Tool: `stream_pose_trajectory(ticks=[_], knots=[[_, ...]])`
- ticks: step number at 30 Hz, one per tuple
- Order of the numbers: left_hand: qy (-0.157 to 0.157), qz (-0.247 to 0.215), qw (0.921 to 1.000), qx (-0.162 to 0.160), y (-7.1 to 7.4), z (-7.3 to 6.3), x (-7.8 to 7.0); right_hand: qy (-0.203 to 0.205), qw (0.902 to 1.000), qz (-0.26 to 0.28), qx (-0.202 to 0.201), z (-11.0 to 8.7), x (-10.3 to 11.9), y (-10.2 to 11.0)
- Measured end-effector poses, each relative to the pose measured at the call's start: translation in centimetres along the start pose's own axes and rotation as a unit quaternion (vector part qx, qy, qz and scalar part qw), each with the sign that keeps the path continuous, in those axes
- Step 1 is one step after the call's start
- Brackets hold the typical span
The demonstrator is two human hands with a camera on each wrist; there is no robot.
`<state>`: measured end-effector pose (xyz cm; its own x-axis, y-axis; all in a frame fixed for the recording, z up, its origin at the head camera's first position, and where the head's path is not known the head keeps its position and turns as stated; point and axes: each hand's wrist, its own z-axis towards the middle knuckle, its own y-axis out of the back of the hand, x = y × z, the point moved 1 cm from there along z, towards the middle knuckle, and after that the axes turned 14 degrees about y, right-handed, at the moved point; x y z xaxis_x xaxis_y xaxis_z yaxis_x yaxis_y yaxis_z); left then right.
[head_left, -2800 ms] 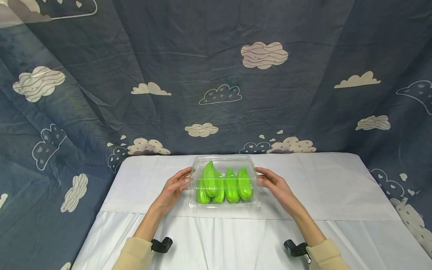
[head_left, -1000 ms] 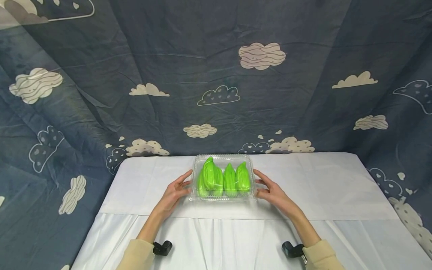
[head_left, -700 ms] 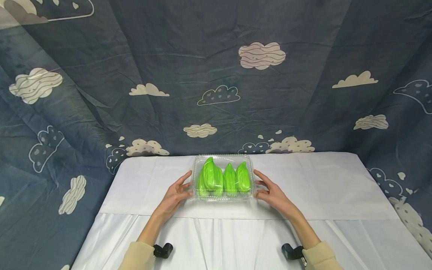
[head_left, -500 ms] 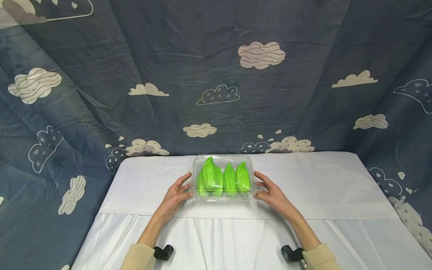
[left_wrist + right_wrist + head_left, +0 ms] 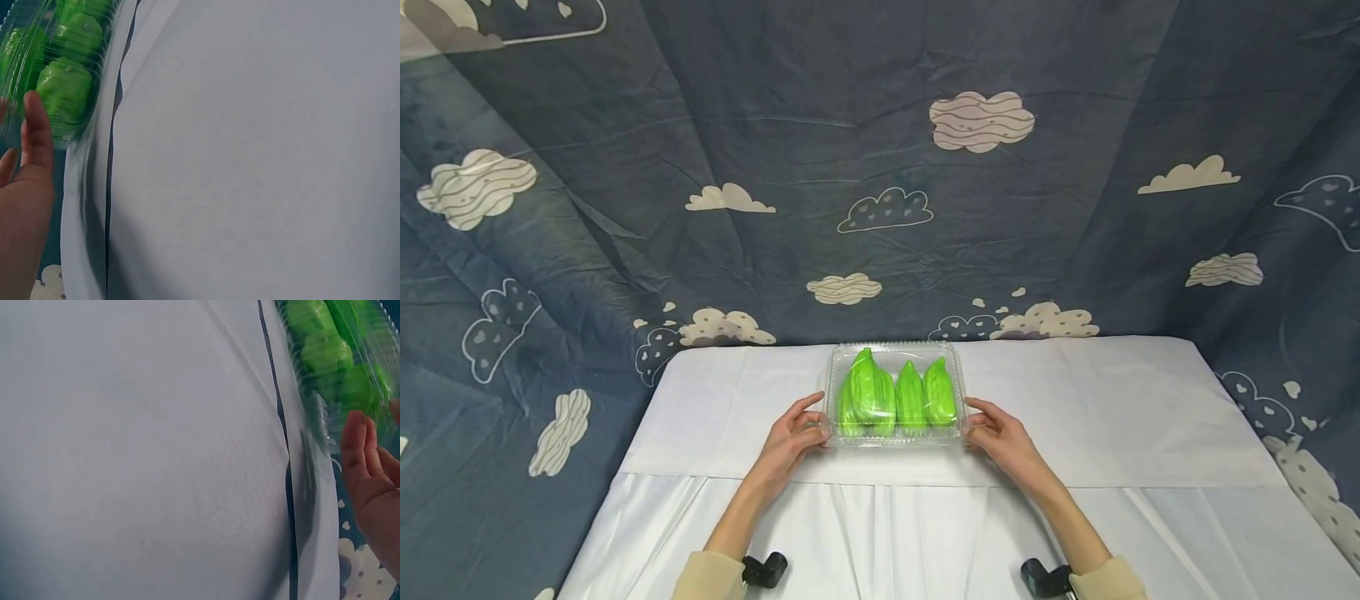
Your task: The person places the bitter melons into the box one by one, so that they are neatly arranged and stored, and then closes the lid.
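A clear plastic clamshell box (image 5: 895, 440) lies near the far edge of the white table, its hinged lid down. Inside are several bright green, elongated pieces with pointed tops (image 5: 911, 400). My left hand (image 5: 786, 442) is at the box's left front corner, thumb and bent fingers pinching the rim. Mirroring it, my right hand (image 5: 1009, 444) pinches the right front corner. In the left wrist view the thumb (image 5: 39, 128) overlaps the box's ribbed wall; the right wrist view has the right thumb (image 5: 354, 440) likewise by the wall. Some fingertips are hidden behind the rim.
White cloth (image 5: 1112, 417) covers the table, with a seam running across in front of the box. A dark blue curtain with cloud prints (image 5: 880, 125) hangs behind and at both sides. Black wrist cameras (image 5: 765, 571) sit beside the beige sleeves.
The lid, tilted up at the front 2.8 seconds ago, has come down onto the base. Both hands have since slid slightly toward the front corners, fingers drawing in at the rim.
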<state>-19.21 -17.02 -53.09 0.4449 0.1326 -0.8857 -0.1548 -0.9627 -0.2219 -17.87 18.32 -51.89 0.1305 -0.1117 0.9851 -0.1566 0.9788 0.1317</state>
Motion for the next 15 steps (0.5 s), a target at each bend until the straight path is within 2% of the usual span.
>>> stream_pose_trajectory(ticks=[7,15], knots=[[-0.009,-0.035,0.9993,0.003,-0.36,-0.29,0.13,-0.021,0.9974,0.064,-0.026,-0.31,-0.36,-0.51],[-0.004,-0.060,0.9981,-0.007,-0.56,-0.30,0.31,-0.032,0.9954,0.083,-0.034,-0.47,-0.30,-0.89]])
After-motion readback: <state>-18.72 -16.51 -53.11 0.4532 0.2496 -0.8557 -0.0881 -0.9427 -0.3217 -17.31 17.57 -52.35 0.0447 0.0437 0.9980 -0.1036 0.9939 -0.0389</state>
